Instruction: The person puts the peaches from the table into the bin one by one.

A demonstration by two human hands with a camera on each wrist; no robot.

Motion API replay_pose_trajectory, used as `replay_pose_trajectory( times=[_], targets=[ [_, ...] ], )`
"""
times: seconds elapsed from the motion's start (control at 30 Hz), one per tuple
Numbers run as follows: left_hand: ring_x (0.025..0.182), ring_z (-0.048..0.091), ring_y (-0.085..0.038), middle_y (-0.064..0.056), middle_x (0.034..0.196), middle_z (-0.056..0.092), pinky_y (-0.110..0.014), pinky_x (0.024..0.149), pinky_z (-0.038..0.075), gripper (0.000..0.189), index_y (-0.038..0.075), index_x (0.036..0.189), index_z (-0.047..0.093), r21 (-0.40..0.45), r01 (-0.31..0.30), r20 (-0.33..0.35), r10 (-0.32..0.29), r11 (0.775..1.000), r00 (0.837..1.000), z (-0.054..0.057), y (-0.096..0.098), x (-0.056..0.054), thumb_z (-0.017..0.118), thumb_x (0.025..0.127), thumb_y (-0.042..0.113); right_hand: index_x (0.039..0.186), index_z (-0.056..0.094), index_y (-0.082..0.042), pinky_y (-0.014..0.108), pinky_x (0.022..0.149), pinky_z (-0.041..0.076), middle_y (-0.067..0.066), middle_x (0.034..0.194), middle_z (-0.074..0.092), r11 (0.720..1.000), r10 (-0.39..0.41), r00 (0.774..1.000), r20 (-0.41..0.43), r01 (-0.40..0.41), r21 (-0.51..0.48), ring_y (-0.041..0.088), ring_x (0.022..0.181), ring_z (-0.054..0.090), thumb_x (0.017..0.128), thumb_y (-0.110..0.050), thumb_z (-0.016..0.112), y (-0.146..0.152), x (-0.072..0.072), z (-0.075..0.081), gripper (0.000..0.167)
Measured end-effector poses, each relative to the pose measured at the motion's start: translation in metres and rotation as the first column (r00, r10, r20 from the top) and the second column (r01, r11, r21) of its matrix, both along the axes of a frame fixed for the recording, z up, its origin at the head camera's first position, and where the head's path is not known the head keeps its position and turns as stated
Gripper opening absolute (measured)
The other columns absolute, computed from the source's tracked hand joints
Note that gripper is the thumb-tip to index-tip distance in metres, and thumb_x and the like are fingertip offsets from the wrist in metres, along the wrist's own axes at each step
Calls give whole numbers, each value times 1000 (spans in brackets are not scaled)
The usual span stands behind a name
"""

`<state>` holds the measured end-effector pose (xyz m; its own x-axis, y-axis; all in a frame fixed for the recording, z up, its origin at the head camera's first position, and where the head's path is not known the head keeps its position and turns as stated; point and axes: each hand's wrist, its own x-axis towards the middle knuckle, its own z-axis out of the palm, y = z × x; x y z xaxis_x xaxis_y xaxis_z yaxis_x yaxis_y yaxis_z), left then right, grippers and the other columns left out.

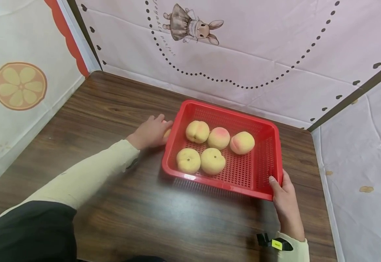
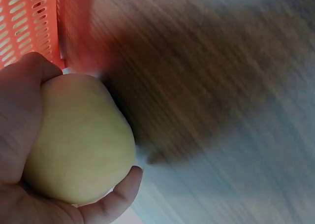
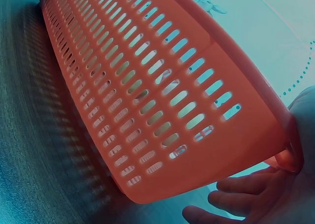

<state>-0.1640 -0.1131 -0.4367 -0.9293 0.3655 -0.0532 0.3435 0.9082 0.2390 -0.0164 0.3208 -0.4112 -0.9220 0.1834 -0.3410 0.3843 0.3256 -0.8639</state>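
A red perforated plastic basket (image 1: 239,171) is over the wooden table, with several yellow-pink peaches (image 1: 213,161) inside it. My left hand (image 1: 150,134) is just outside the basket's left wall and grips another peach (image 2: 81,138). In the left wrist view the thumb and fingers curl round this peach, beside the basket's slotted wall (image 2: 27,24). At the opposite end, my right hand (image 1: 286,203) holds the basket's right rim, thumb on the inner side. The right wrist view has the other fingers (image 3: 241,202) below the rim, outside the basket wall (image 3: 236,150).
The dark wood-grain table (image 1: 124,203) is bounded by a pale fabric wall (image 1: 242,40) with a rabbit print behind the basket. A fabric wall (image 1: 16,47) with an orange-slice print stands on the left, and another pale wall (image 1: 367,153) on the right.
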Motion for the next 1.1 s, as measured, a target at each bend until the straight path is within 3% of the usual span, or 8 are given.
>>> replay_pose_trajectory(
  times=[0.27,0.53,1.1],
  targets=[
    [100,61,-31,-14,106,64,-55,90,57,37,13,120,67,-13,-16,-58,15,1000,998,-4,3,-1,65,95,41,167,18,-20,15,81,57,14,156,47,1000,-15,1000,-16,15,-18,0,102,66,111,-21,44,-1,-1,2,62],
    [97,62,-35,-17,107,64,-55,85,59,36,12,119,67,-18,-11,-74,10,1000,997,-4,2,1,63,97,39,167,19,-21,15,81,57,14,155,48,999,-17,999,-27,16,-28,0,103,67,111,-21,45,-1,-1,2,61],
    [101,62,-35,-17,110,64,-56,88,59,40,12,122,66,-16,-33,-23,33,999,999,-3,2,1,65,95,42,167,19,-19,16,82,58,16,155,49,1000,0,1000,-28,0,-9,-2,100,67,111,-19,44,-1,0,1,61]
  ],
)
